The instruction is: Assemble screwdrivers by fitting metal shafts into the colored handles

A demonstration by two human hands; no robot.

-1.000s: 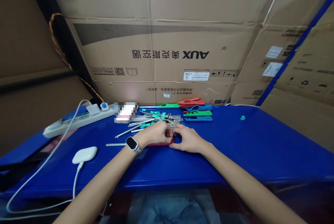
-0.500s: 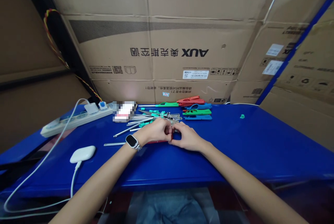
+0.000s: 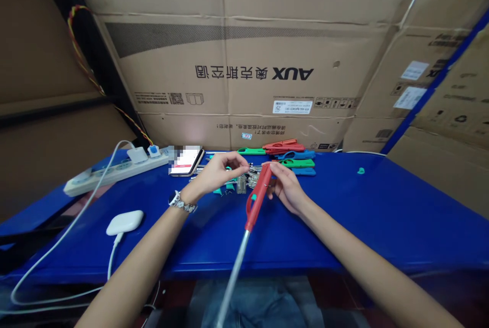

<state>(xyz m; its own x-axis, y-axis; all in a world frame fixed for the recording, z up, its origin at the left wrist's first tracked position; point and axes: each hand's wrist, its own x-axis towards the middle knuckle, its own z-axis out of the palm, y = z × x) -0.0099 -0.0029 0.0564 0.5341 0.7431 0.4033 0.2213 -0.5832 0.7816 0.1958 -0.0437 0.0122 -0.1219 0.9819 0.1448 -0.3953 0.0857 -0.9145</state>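
Observation:
My right hand (image 3: 288, 188) is closed around the end of a red long-nosed lighter (image 3: 259, 195). The lighter tilts toward me, its metal tube pointing down past the table's front edge. A teal trigger shows in its handle opening. My left hand (image 3: 223, 172) wears a watch and hovers left of the lighter, apart from it. Its thumb and index fingertips come together, and whatever may be between them is too small to make out. Beneath and beyond the hands lies a pile of clear fuel tanks (image 3: 241, 185), teal triggers (image 3: 229, 185) and metal tubes, partly hidden.
Red, blue and green lighter handles (image 3: 296, 162) are stacked behind my right hand. At left are a phone (image 3: 187, 161), a power strip (image 3: 114, 171) and a white earbud case (image 3: 125, 222) with its cable. A teal piece (image 3: 360, 170) lies at right. Cardboard (image 3: 252, 43) walls the back.
My hands have moved apart. The red lighter, mostly hidden under them before, is now raised in my right hand with its tube swung from the left toward me.

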